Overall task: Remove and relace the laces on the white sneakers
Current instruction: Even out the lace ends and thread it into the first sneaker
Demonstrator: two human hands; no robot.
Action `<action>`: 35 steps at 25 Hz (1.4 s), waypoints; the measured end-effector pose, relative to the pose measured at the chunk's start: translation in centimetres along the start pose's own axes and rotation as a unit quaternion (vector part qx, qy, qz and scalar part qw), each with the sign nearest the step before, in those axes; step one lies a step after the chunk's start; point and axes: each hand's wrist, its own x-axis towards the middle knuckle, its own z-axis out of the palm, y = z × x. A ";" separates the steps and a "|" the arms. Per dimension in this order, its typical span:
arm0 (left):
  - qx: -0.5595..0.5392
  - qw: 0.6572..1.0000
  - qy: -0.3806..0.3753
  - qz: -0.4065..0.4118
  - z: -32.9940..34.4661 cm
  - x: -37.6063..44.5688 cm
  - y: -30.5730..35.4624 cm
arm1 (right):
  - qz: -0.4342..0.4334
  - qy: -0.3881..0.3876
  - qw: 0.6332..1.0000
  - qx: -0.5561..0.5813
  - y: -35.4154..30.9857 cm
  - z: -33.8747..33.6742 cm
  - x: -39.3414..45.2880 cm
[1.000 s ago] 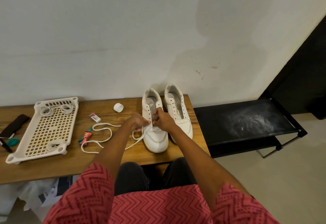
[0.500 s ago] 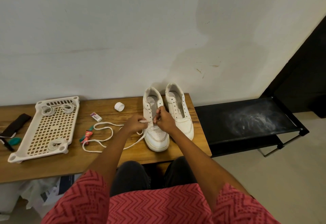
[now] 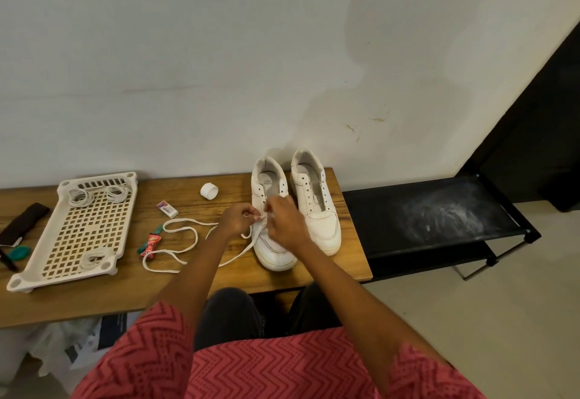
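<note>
Both hands work over the left sneaker [image 3: 273, 238] on the desk [image 3: 125, 292]. Left hand [image 3: 237, 218] has a tight grip, pinching the lace [image 3: 175, 249]. Right hand [image 3: 284, 221] curls at the eyelets, fingertips blurred, seemingly pinching lace too.

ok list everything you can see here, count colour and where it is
sneakers: 2, white, side by side at the table's right end
loose lace: 1, white, looped on the table left of the sneakers
table: 1, wooden, against the wall
tray: 1, cream, perforated, left part of the table
lace bundles: 3, white, in the tray
cap: 1, white, behind the lace
eraser: 1, white, beside the tray
rack: 1, black, right of the table
left hand: pinches the lace over the left sneaker
right hand: pinches the lace at the eyelets
</note>
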 end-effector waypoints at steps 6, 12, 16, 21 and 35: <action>-0.008 0.996 0.080 0.029 -1.5 -2.8 -1.6 | -0.165 -0.235 0.910 -0.299 -2.7 3.5 -2.2; -0.064 0.979 -0.177 -0.080 -3.5 -7.3 -1.7 | 0.055 -0.066 0.992 0.089 -5.0 1.4 -1.8; -0.227 0.946 -0.209 -0.102 -7.6 -8.8 1.0 | 0.246 0.109 0.918 0.293 -3.6 -0.7 -0.1; -0.349 0.931 -0.106 -0.025 -14.4 -10.0 5.7 | 0.200 0.084 0.969 0.119 -4.3 -1.9 0.2; -0.337 0.916 0.214 -0.046 -14.9 -11.7 9.8 | 0.058 -0.096 0.949 0.293 -12.5 -10.8 0.1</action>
